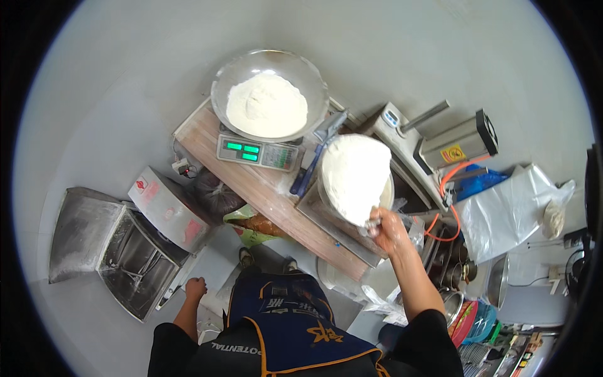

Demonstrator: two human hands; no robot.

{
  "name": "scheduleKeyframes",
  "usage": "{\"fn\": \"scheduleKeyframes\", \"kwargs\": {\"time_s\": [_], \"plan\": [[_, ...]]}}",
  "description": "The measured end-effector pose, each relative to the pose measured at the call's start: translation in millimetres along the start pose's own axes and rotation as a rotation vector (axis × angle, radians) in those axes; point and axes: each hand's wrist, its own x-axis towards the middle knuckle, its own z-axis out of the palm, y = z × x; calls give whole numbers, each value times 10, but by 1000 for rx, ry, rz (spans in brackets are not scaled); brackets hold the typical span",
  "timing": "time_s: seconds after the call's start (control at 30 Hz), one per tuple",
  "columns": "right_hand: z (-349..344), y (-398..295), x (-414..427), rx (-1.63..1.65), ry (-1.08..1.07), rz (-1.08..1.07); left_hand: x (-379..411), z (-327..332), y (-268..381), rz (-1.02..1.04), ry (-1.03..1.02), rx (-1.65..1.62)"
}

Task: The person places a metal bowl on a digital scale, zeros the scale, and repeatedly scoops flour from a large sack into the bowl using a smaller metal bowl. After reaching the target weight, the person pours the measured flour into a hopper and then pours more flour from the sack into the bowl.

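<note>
My right hand (387,230) is closed on the near rim or handle of a round container (332,200) heaped with white powder, above the right part of a wooden worktop (264,202). A large metal bowl (301,70) holding more white powder (266,104) rests on a digital scale (256,151) with lit green displays. Between the scale and the container lie blue-handled tools (308,172), one with a wide blade. My left hand (196,286) hangs with its fingers curled at my left side, near an open metal machine tub; nothing shows in it.
At the left stands a metal machine (141,264) with its lid raised. A green bag (254,228) and a dark plastic bag (214,193) sit below the worktop's edge. On the right are a metal appliance (400,141), an orange hose (458,226), a large plastic bag (501,212) and pots.
</note>
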Motion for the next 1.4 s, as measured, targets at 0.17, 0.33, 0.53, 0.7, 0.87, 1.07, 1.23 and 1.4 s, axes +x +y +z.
{"fn": "scheduleKeyframes", "kwargs": {"time_s": [0.17, 0.33, 0.53, 0.7, 0.87, 1.07, 1.23, 1.4], "plan": [[800, -498, 1341, -48, -106, -74, -69, 20, -543, -97, 12, -147], [1584, -1006, 2355, -356, 6, -149, -346, 319, -881, -214, -20, -389], [1763, -1319, 3569, -874, 157, -298, -827, 608, -797, -212, 28, -624], [2515, -1405, 3259, -1469, 321, -461, -1117, 875, -941, -110, 5, -586], [2658, -1430, 3329, -1853, 251, -736, -1050, 948, -638, -375, -6, -855], [2728, -1381, 3507, -2090, 263, -994, -894, 757, -258, -272, 23, -763], [2825, -1387, 3387, -2141, 274, -997, -860, 581, -70, -299, 2, -808], [2806, -1466, 3252, -2088, 321, -1053, -733, 695, -333, -265, -16, -811]]}}
